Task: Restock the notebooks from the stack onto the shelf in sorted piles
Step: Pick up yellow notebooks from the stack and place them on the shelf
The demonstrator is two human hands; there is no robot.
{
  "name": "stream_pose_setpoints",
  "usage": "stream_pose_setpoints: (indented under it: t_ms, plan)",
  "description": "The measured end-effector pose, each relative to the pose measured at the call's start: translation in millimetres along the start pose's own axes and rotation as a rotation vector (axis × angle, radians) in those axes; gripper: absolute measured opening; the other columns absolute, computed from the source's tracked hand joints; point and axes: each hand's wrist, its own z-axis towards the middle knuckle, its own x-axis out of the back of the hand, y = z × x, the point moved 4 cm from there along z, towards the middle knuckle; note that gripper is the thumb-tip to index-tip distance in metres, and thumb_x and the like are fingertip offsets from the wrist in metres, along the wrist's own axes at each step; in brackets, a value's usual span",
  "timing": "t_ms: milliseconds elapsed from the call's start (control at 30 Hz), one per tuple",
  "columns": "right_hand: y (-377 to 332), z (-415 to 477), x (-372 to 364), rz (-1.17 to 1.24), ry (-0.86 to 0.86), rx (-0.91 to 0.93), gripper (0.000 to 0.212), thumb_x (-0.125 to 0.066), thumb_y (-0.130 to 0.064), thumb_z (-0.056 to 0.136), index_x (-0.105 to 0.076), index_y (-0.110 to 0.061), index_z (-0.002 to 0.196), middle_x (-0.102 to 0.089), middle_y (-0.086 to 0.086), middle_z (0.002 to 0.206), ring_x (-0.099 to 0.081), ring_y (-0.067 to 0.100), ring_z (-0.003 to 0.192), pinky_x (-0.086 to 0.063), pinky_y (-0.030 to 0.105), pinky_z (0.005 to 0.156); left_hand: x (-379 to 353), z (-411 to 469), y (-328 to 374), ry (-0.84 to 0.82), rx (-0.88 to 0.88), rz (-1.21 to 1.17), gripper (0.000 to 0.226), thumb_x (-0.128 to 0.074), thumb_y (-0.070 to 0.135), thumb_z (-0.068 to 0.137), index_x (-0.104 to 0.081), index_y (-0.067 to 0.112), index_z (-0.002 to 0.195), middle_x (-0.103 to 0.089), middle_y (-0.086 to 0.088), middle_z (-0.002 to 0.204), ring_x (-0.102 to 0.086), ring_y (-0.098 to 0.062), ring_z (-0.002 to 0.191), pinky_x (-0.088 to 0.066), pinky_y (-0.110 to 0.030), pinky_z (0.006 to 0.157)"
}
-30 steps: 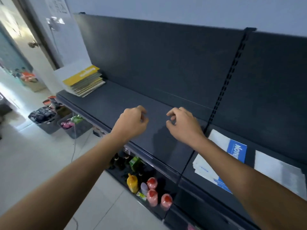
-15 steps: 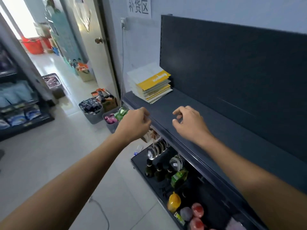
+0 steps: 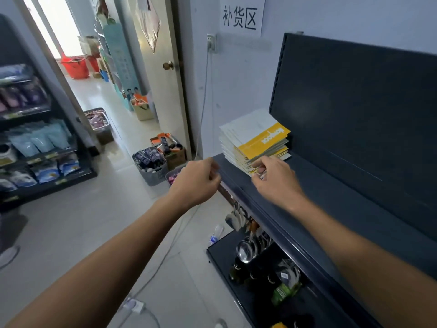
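Observation:
A stack of notebooks (image 3: 255,138), its top cover white and yellow, lies at the left end of the dark shelf (image 3: 331,200). My right hand (image 3: 274,181) reaches the near corner of the stack, its fingertips at the lower notebooks' edges; whether they pinch one I cannot tell. My left hand (image 3: 198,181) hovers just left of the shelf's front edge, fingers loosely curled and holding nothing.
Below the shelf a lower tier (image 3: 272,275) holds bottles and metal ladles. Baskets of goods (image 3: 151,162) stand on the floor by the open door (image 3: 163,67). A dark rack of packets (image 3: 35,143) stands at the left. A cable runs across the floor.
The view has swung left along the shelf, away from the laid-out notebooks at the right. Both hands have come up to the stack, and the right hand now touches it.

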Motion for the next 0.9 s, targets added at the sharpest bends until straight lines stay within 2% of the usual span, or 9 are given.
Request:
stream_pose_setpoints:
  t_ms: [100, 333, 433, 500, 633, 767, 900]
  plan:
    - [0.0, 34.0, -12.3, 0.015, 0.042, -0.011, 0.016, -0.061, -0.027, 0.090, -0.061, -0.028, 0.106, -0.057, -0.010, 0.102, -0.057, 0.007, 0.080, -0.051, 0.033, 0.074, 2.7, 34.3, -15.1, 0.005, -0.047, 0.016, 0.029, -0.055, 0.027, 0.094, -0.067, 0.017, 0.118, -0.071, 0.005, 0.103, -0.066, -0.014, 0.096, -0.056, -0.037, 0.085]
    - [3.6, 84.4, -31.0, 0.045, 0.125, -0.109, 0.017, -0.058, -0.024, 0.089, -0.060, -0.028, 0.105, -0.056, -0.012, 0.097, -0.058, 0.010, 0.079, -0.051, 0.035, 0.071, 2.0, 98.4, -43.0, -0.016, -0.078, 0.006, 0.033, -0.052, 0.029, 0.095, -0.065, 0.018, 0.123, -0.071, 0.006, 0.104, -0.066, -0.015, 0.098, -0.056, -0.042, 0.089]
    - [8.9, 97.1, -32.4, 0.024, 0.148, -0.148, 0.016, -0.057, -0.025, 0.090, -0.059, -0.028, 0.106, -0.054, -0.013, 0.093, -0.057, 0.011, 0.077, -0.044, 0.033, 0.067, 0.2, 121.1, -48.1, -0.029, -0.111, -0.005, 0.033, -0.053, 0.030, 0.095, -0.064, 0.017, 0.123, -0.071, 0.007, 0.104, -0.066, -0.014, 0.096, -0.056, -0.042, 0.088]
    - [13.6, 104.3, -32.2, 0.016, 0.160, -0.185, 0.016, -0.055, -0.024, 0.090, -0.058, -0.028, 0.105, -0.053, -0.014, 0.092, -0.056, 0.012, 0.079, -0.041, 0.033, 0.069, -4.3, 136.4, -50.4, -0.059, -0.124, -0.009, 0.033, -0.052, 0.031, 0.095, -0.064, 0.018, 0.123, -0.071, 0.007, 0.105, -0.067, -0.015, 0.094, -0.056, -0.041, 0.087]
    - [22.1, 114.9, -30.8, 0.026, 0.195, -0.281, 0.018, -0.053, -0.024, 0.090, -0.059, -0.029, 0.106, -0.055, -0.012, 0.092, -0.057, 0.014, 0.087, -0.050, 0.037, 0.075, -15.9, 165.1, -56.0, -0.110, -0.156, -0.003, 0.033, -0.053, 0.030, 0.095, -0.064, 0.017, 0.124, -0.072, 0.004, 0.109, -0.067, -0.015, 0.091, -0.057, -0.038, 0.084]
    - [28.4, 125.7, -30.4, 0.022, 0.243, -0.363, 0.019, -0.055, -0.020, 0.090, -0.060, -0.024, 0.108, -0.057, -0.008, 0.091, -0.059, 0.018, 0.088, -0.052, 0.039, 0.077, -18.9, 201.2, -63.1, -0.102, -0.146, 0.003, 0.027, -0.052, 0.034, 0.095, -0.067, 0.024, 0.115, -0.071, 0.009, 0.102, -0.066, -0.015, 0.085, -0.057, -0.040, 0.081]
    - [32.5, 140.8, -29.7, 0.027, 0.302, -0.470, 0.019, -0.056, -0.019, 0.087, -0.063, -0.022, 0.106, -0.062, -0.006, 0.093, -0.062, 0.021, 0.086, -0.053, 0.039, 0.078, -17.5, 251.2, -69.8, -0.022, -0.136, -0.028, 0.023, -0.048, 0.034, 0.093, -0.069, 0.026, 0.097, -0.070, 0.011, 0.091, -0.064, -0.015, 0.073, -0.057, -0.036, 0.066]
